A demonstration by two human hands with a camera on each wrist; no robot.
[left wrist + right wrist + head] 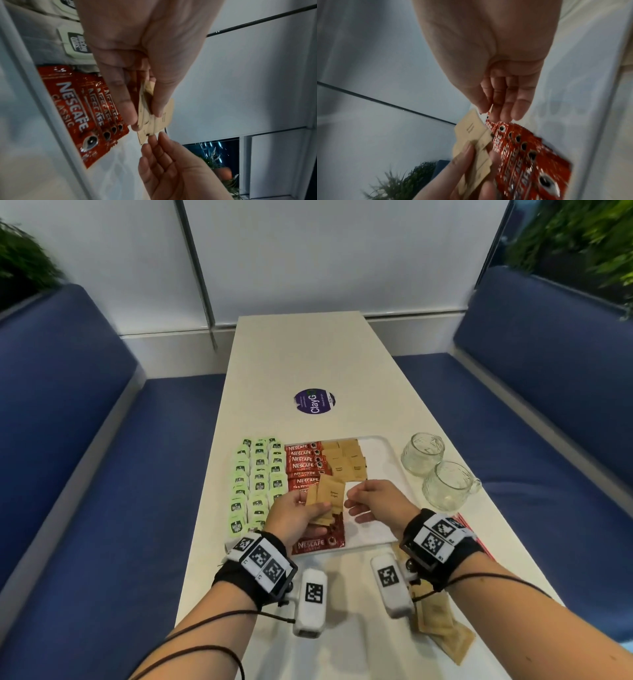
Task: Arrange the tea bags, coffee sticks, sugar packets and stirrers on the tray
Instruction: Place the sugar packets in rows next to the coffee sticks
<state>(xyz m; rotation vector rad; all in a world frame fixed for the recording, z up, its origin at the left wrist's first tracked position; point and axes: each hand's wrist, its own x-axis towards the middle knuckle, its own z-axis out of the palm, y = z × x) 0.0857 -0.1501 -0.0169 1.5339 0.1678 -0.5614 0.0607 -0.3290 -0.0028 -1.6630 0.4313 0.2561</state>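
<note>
My left hand (301, 511) grips a fan of several brown sugar packets (325, 501) above the near part of the white tray (380, 460). The same packets (159, 116) sit pinched between thumb and fingers in the left wrist view. My right hand (352, 498) is just right of the fan, fingers loosely extended, fingertips (152, 139) at the edge of one packet (471, 129); no grip shows. On the tray lie red Nescafe coffee sticks (305, 463) and brown sugar packets (346, 460). Green tea bags (257, 477) lie in rows at the left.
Two glass cups (423, 453) (448, 484) stand right of the tray. Long brown paper packets (442, 631) lie on the white table (308, 364) under my right forearm. A purple sticker (314, 402) is beyond the tray. Blue benches (102, 474) flank the table.
</note>
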